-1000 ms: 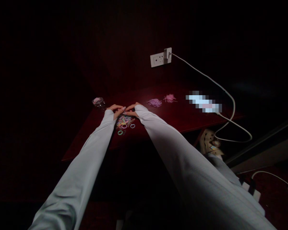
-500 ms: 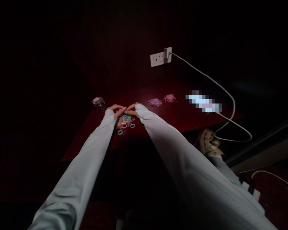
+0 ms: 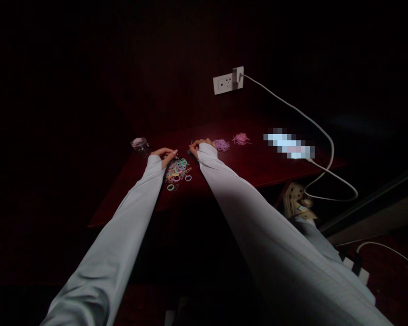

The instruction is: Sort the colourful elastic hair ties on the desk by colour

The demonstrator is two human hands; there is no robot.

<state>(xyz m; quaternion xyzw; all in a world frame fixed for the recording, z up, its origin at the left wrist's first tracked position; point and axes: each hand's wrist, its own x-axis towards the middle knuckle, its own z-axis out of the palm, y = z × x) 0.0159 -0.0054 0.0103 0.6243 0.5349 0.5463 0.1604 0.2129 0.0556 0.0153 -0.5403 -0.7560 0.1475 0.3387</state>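
My left hand (image 3: 166, 155) is closed in a pinch at the upper left edge of a mixed pile of small colourful hair ties (image 3: 177, 174). Whatever lies between its fingertips is too small to make out. Apart from it, my right hand (image 3: 201, 146) rests over the table, thumb and forefinger drawn together. Something small and bluish (image 3: 190, 147) shows at those fingertips; whether it is held or lies on the table I cannot tell. Just right of that hand lies a heap of purple bands (image 3: 222, 145), partly covered by the fingers. A pink heap of bands (image 3: 240, 138) is further right.
On the dark red table (image 3: 122, 199), a clear jar (image 3: 140, 144) stands at the left. A blurred-out bright device (image 3: 288, 145) lies right, with a white cable (image 3: 294, 107) running to a wall socket (image 3: 227, 81). Below the right edge is a beige clog (image 3: 295, 201).
My hands were together at the fingertips above the pile. My right hand has moved right, towards the purple heap, uncovering more hair ties. My left hand has stayed nearly in place.
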